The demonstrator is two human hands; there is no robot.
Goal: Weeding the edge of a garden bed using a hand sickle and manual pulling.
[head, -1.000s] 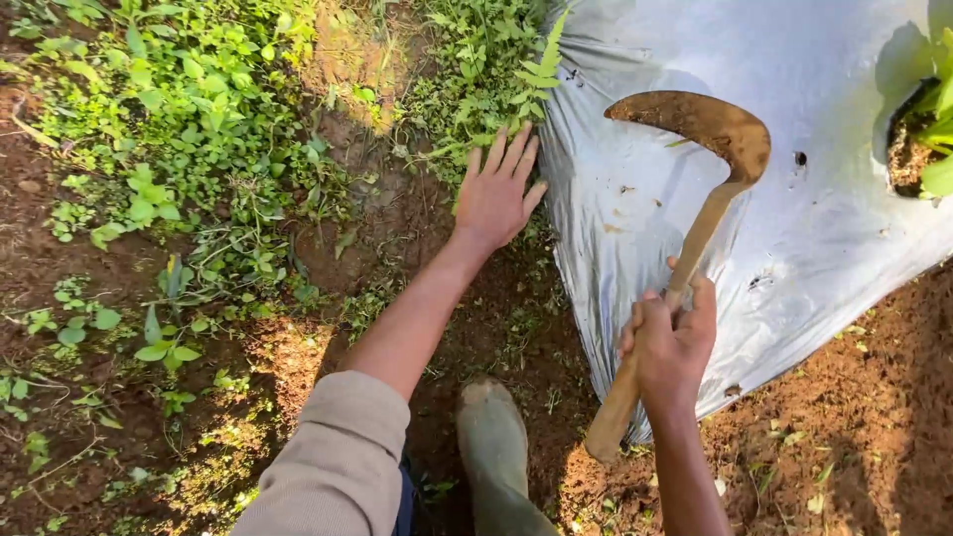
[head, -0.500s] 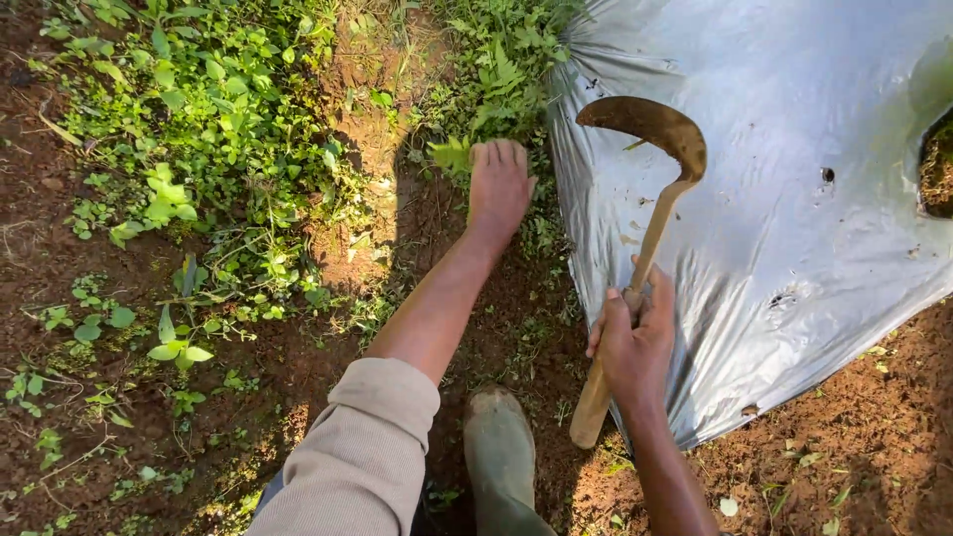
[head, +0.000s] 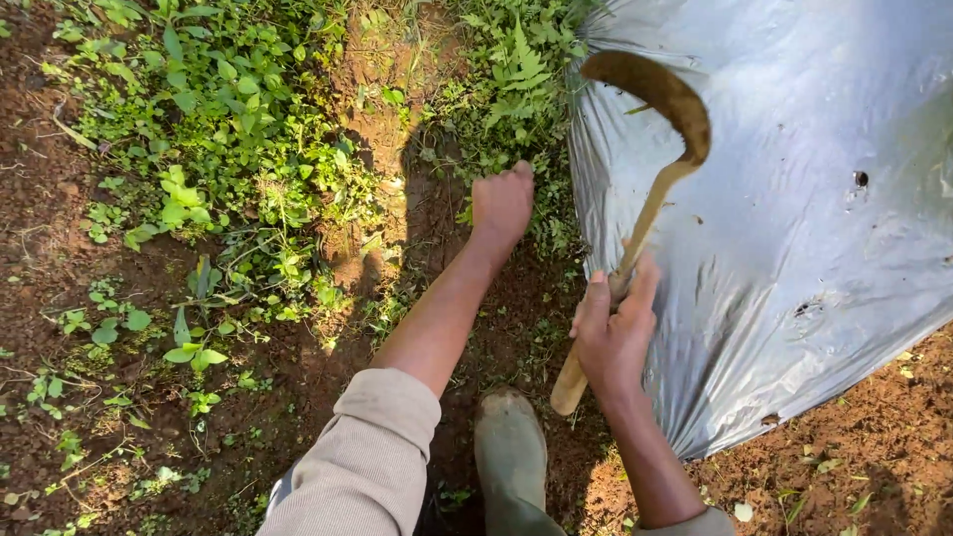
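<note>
Head view showed left hand [head: 501, 203] clenched on weeds [head: 516, 129] beside the plastic sheet [head: 794, 218] edge, right hand [head: 613, 333] grasping the raised sickle [head: 660, 149], mid-weeding; next move likely needs a careful cut.

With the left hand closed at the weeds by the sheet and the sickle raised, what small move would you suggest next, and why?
Probably bring the sickle down to the base of the weeds gripped by the left hand. The fist is closed at the sheet edge, and the right hand holds the blade raised above it.
</note>
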